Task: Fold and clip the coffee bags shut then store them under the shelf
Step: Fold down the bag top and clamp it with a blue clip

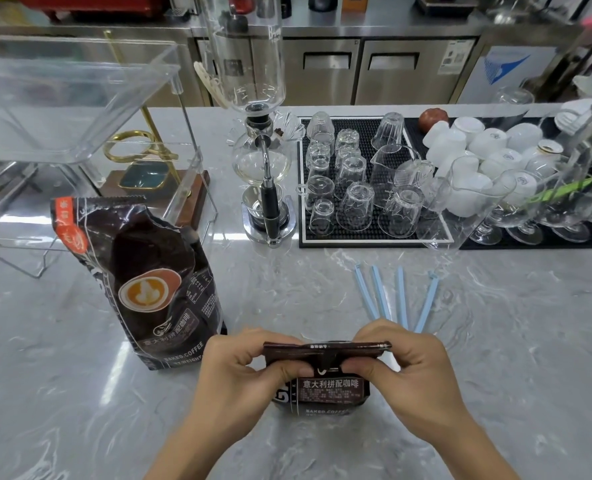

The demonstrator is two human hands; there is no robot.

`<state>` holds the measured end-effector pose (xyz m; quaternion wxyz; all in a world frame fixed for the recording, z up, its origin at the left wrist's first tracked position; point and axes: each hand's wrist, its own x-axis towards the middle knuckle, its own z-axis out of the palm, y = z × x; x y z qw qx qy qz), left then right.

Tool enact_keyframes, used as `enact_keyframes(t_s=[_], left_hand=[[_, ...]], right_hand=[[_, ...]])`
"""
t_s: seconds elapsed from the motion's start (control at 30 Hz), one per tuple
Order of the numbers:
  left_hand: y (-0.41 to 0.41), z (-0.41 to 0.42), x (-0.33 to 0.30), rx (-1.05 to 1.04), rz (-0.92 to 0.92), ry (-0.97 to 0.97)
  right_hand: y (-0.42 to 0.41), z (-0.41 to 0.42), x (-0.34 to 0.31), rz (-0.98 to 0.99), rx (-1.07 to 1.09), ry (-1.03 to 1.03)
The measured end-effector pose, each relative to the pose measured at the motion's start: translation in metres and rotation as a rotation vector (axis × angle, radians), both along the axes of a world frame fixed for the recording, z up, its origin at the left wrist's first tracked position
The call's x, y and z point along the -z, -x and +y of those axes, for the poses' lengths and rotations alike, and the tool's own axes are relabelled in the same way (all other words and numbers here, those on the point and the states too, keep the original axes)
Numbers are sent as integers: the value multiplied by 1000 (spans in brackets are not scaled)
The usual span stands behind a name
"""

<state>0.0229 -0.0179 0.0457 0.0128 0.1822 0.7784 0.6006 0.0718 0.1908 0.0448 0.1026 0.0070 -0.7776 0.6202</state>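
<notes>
Both hands pinch the folded top of the small coffee bag (325, 379): the left hand (242, 372) grips the fold's left end, thumb in front and fingers behind, and the right hand (415, 368) grips the right end the same way. The bag stands upright on the marble counter (495, 341), its top flattened into a dark strip between the two hands (the label faces the camera). Just behind the bag and to its right, four light-blue clips (396, 296) lie fanned on the counter, none touching it. Behind and left of the bag stands a taller coffee bag (142, 282), upright, its top open and crumpled. Further behind and left sits a clear acrylic shelf (62, 116). Straight behind the small bag stands a glass siphon brewer (259, 150), with upturned glasses on a black mat (363, 181) to its right
</notes>
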Motion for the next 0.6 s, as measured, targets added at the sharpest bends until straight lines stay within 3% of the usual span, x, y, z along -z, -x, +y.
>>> enact_keyframes(t_s=[0.27, 0.6], left_hand=[[6, -9, 1, 65, -22, 24], [-1, -8, 14, -81, -20, -15]], right_hand=[[3, 2, -2, 3, 10, -25], [6, -1, -1, 45, 44, -195]])
